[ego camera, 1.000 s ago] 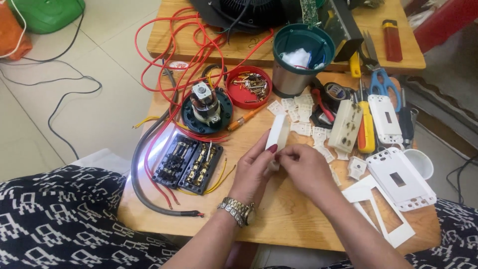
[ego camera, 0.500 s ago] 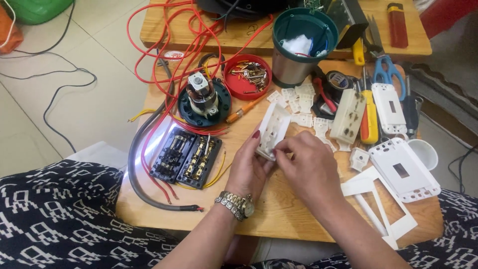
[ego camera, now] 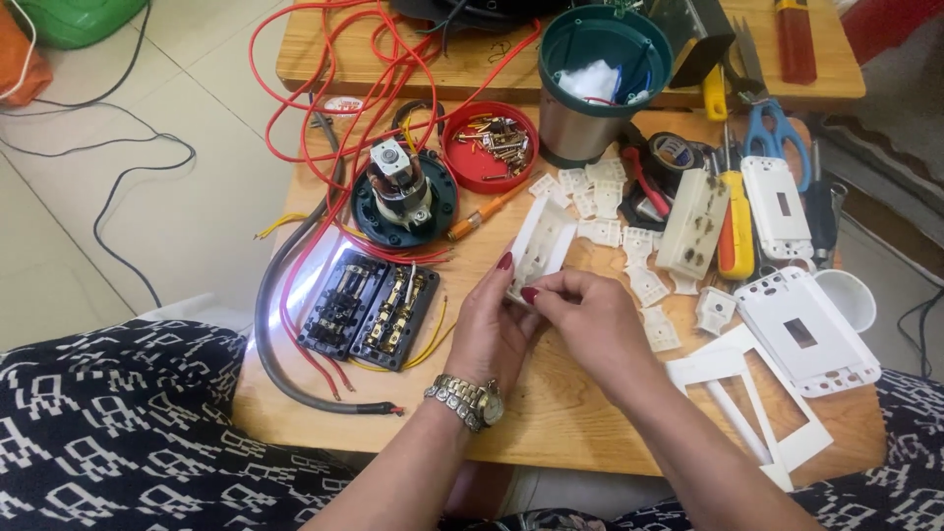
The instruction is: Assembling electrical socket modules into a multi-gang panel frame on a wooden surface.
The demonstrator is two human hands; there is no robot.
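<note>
While L hand (ego camera: 497, 320) grips switch frame (ego camera: 539, 248), R hand (ego camera: 590, 320) pinches it.

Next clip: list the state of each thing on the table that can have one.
white switch housing: held in both hands, tilted, open side up
left hand: gripping housing
right hand: pinching housing's lower end
green-rimmed canister: upright, lid off
red lid: upturned, holding brass screws
black switch block: opened, contacts exposed
blue scissors: closed
</note>
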